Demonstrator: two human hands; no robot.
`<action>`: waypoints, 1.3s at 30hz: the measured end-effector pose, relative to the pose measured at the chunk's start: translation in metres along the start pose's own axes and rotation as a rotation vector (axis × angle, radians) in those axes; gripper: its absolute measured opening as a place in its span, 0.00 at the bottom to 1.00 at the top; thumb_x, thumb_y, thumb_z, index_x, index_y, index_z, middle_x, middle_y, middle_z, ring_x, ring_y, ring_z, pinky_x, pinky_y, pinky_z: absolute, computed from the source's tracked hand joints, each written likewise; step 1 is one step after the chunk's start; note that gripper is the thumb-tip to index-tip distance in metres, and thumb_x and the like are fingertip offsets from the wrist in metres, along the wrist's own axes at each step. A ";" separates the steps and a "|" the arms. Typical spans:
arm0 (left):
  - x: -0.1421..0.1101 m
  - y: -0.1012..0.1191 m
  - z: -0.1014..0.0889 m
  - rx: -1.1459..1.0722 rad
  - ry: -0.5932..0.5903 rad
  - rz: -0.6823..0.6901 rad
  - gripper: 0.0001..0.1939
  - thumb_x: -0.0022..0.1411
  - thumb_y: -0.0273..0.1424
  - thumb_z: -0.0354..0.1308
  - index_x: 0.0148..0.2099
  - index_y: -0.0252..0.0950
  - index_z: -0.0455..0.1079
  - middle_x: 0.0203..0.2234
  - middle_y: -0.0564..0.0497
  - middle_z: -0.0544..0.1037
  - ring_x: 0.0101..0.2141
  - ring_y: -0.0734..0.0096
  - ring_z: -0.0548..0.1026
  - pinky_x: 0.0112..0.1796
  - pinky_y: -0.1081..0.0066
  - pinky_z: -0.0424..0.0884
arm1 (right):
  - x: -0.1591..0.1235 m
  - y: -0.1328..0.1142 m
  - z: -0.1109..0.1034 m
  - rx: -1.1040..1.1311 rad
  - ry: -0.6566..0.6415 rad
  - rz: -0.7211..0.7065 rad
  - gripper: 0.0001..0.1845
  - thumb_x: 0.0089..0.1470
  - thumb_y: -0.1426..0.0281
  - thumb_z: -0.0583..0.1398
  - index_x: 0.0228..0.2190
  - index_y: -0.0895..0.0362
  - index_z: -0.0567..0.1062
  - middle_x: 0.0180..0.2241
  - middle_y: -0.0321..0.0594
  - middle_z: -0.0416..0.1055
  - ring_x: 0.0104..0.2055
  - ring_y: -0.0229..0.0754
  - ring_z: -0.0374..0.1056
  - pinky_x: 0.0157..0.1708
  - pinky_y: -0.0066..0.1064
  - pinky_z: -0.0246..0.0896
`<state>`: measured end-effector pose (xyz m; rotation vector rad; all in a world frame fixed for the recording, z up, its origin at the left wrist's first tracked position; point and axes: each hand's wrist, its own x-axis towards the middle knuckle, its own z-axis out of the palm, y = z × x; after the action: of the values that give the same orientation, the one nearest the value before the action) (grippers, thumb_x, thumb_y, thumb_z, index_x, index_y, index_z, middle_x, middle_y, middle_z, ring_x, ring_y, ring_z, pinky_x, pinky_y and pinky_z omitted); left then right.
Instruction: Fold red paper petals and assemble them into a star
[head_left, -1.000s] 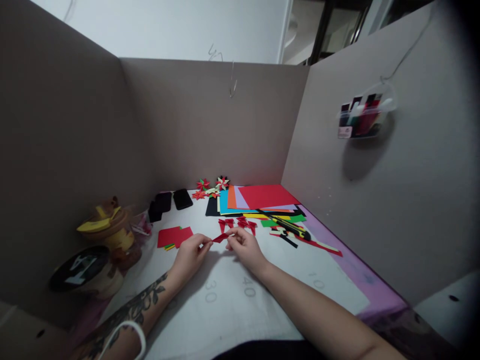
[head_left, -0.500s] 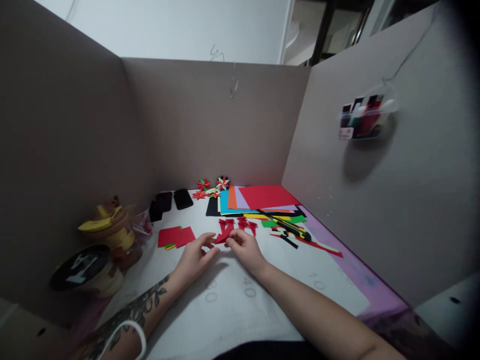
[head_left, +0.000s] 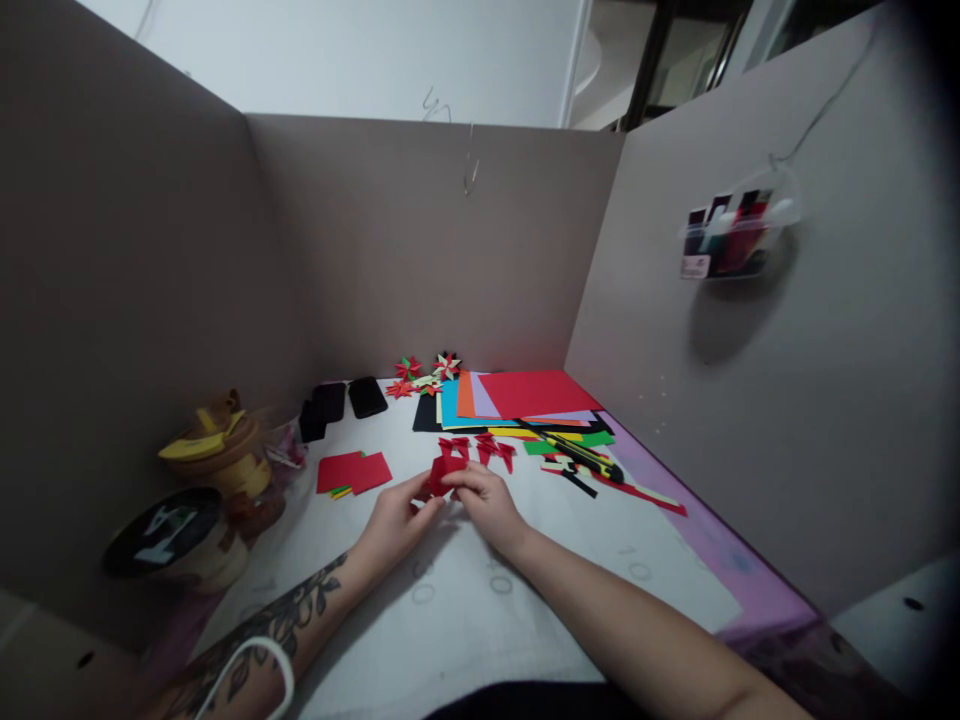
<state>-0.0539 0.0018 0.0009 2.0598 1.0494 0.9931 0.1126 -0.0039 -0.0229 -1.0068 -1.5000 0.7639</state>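
Observation:
Between my two hands, a little above the white sheet, is a small piece of red paper (head_left: 445, 474) with a crease in it. My left hand (head_left: 399, 512) pinches its left side with thumb and fingers. At its right edge, my right hand (head_left: 489, 505) is closed on the same paper. Just behind my fingertips lie several small folded red paper pieces (head_left: 495, 452). To the left of my left hand are red paper squares (head_left: 351, 473), with bits of green and yellow showing beneath them.
Stacked coloured sheets (head_left: 540, 396) lie at the back right, a yellow-black utility knife (head_left: 583, 457) and paper scraps (head_left: 574, 478) before them. Folded paper stars (head_left: 420, 378) and a black phone (head_left: 367, 397) are at the back. Containers (head_left: 214, 460) stand left. Grey partitions (head_left: 435, 240) enclose the table.
My left hand has moved right and now grips the red paper, which my right hand held before. The paper has turned from a pointed shape to a more upright, opened one.

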 end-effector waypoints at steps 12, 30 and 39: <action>0.010 -0.019 0.006 -0.486 0.071 -0.359 0.21 0.49 0.34 0.59 0.44 0.34 0.58 0.17 0.60 0.67 0.17 0.78 0.66 0.18 0.79 0.60 | 0.001 0.003 -0.003 -0.115 -0.060 -0.097 0.19 0.48 0.80 0.50 0.36 0.54 0.76 0.34 0.40 0.68 0.38 0.40 0.66 0.40 0.33 0.64; 0.005 -0.023 -0.016 0.257 -0.070 -0.086 0.20 0.55 0.29 0.53 0.51 0.36 0.62 0.37 0.46 0.74 0.33 0.67 0.73 0.35 0.67 0.68 | 0.017 0.021 -0.014 -0.720 -0.417 -0.575 0.06 0.51 0.76 0.57 0.26 0.56 0.73 0.31 0.40 0.72 0.37 0.41 0.62 0.39 0.34 0.57; 0.002 -0.013 -0.022 0.570 -0.525 0.485 0.16 0.61 0.25 0.47 0.48 0.41 0.70 0.43 0.50 0.75 0.43 0.65 0.71 0.44 0.66 0.63 | 0.018 0.033 -0.023 -0.471 -0.574 -0.415 0.06 0.51 0.76 0.58 0.30 0.56 0.75 0.32 0.39 0.73 0.39 0.39 0.65 0.42 0.32 0.60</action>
<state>-0.0767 0.0136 0.0029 2.9164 0.5982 0.3071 0.1411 0.0252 -0.0407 -0.7909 -2.3749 0.4148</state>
